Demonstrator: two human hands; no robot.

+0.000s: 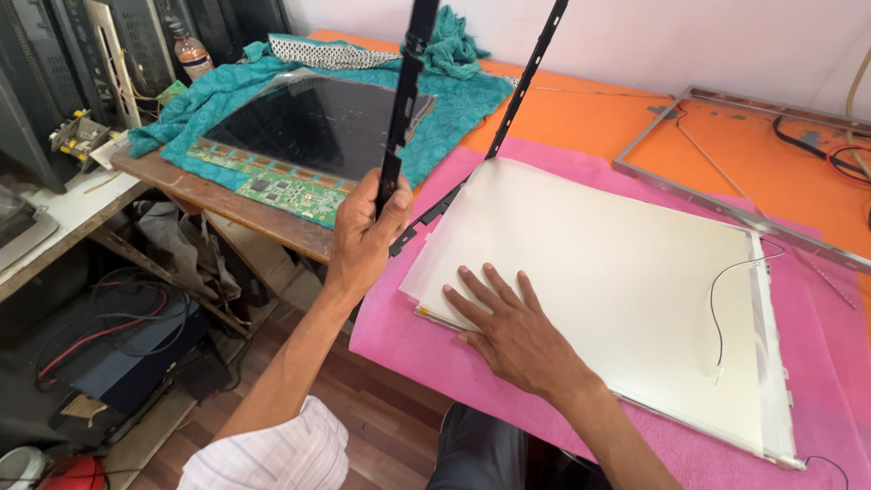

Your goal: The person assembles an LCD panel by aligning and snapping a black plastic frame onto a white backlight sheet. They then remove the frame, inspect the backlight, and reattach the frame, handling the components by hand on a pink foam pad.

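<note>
Gripping the black frame (404,109) in our clenched left hand (367,231), we tilt it up off the white sheet (617,272), which our flat, open right hand (517,331) pins to the pink cloth (408,349).

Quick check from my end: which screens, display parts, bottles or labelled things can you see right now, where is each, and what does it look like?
Dark display panel: upper left on teal cloth, glossy black rectangle with green circuit strip along its edge.
White backlight sheet stack: centre on pink cloth; right hand flat on it.
Black frame: lifted upright by left hand.
Metal bezel: upper right on orange surface, grey.
Bottle: far upper left, clear with a label.
</note>
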